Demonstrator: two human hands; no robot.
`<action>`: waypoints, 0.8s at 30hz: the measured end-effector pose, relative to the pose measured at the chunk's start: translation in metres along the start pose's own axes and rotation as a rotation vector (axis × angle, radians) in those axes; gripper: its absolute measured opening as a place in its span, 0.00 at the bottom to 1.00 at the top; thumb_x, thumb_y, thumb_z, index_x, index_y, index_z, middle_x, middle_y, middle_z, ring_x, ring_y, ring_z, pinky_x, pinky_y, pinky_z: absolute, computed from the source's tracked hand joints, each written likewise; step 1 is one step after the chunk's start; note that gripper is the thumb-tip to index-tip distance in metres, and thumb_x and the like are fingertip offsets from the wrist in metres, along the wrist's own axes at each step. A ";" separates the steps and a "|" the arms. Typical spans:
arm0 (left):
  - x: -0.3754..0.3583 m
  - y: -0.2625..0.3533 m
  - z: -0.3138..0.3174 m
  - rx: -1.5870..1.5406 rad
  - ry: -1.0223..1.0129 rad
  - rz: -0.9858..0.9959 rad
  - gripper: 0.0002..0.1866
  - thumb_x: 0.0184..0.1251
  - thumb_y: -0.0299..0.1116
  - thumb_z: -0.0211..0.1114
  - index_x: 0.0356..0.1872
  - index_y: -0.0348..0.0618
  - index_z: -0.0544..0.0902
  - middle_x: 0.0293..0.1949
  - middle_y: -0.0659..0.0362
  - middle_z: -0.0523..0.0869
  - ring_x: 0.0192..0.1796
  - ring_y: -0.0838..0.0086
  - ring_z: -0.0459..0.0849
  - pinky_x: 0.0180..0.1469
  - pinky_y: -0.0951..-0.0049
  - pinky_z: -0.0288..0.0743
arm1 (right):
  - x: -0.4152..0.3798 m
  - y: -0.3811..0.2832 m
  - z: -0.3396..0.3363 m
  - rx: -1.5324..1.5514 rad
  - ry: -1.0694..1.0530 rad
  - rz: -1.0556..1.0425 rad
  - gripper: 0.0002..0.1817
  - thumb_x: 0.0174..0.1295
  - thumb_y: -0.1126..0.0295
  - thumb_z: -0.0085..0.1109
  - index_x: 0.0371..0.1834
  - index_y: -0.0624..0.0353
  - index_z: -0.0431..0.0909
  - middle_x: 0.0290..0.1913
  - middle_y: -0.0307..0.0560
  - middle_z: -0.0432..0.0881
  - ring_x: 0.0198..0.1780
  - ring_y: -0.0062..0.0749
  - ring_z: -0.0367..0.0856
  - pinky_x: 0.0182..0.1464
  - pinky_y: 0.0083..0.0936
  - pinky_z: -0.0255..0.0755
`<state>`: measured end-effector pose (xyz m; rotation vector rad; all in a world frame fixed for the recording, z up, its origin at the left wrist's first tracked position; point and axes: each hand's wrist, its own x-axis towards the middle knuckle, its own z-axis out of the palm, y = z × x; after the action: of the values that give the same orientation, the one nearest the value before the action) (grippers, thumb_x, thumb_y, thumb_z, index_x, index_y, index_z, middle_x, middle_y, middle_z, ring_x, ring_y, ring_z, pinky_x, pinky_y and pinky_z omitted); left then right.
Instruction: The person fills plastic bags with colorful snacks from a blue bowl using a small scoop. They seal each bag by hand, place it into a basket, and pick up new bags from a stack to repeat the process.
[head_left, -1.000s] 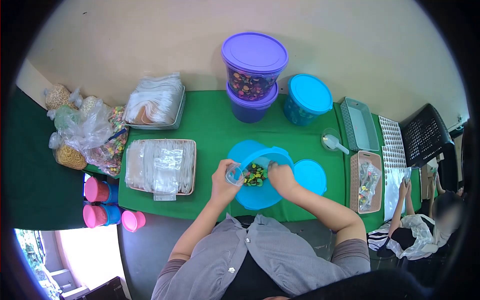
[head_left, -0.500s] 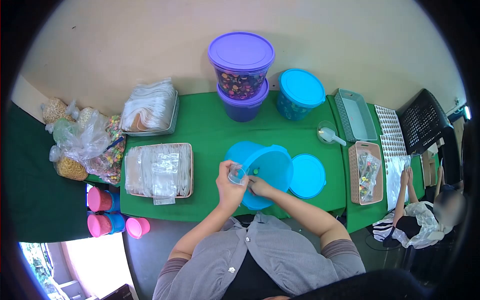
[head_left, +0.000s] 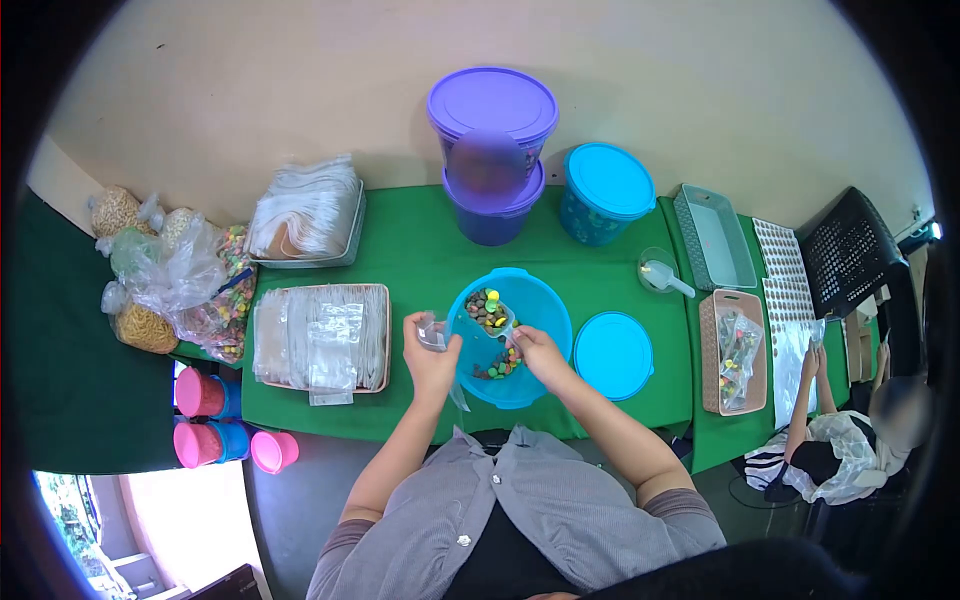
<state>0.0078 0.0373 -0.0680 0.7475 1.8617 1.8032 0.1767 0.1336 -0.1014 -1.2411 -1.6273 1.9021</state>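
Note:
The blue bucket (head_left: 552, 378) stands upright in front of me, with multicoloured candies (head_left: 497, 364) at its bottom. Inside its rim, my right hand (head_left: 540, 358) is closed on the handle of a clear scoop (head_left: 507, 325) heaped with candies. At the bucket's left edge my left hand (head_left: 431, 365) is wrapped round a clear plastic cup (head_left: 433, 332). A strip of clear film (head_left: 459, 398) hangs below that hand. To the right of the bucket lies its round blue lid (head_left: 613, 355).
Left are baskets of clear bags (head_left: 338, 340) and white sheets (head_left: 305, 210), plus bagged snacks (head_left: 180, 270). Behind stand purple tubs (head_left: 490, 215) and a lidded blue tub (head_left: 605, 195). Right are another scoop (head_left: 665, 275), a basket of filled packets (head_left: 738, 355) and another person's hands (head_left: 815, 358).
The bucket has gone from tilted to upright. My right hand has come up from inside it with a full scoop. My left hand has moved left with the clear cup.

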 end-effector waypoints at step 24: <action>0.028 0.036 -0.031 -0.014 0.188 0.357 0.28 0.53 0.26 0.75 0.53 0.41 0.69 0.46 0.55 0.76 0.49 0.69 0.77 0.55 0.67 0.71 | -0.047 -0.083 -0.050 -0.514 0.257 -0.239 0.25 0.68 0.53 0.56 0.24 0.66 0.82 0.14 0.44 0.74 0.17 0.25 0.67 0.22 0.30 0.59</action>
<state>-0.0307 0.0317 -0.0289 0.9857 1.9240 2.1700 0.2201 0.1537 -0.0045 -1.3313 -2.0766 1.1641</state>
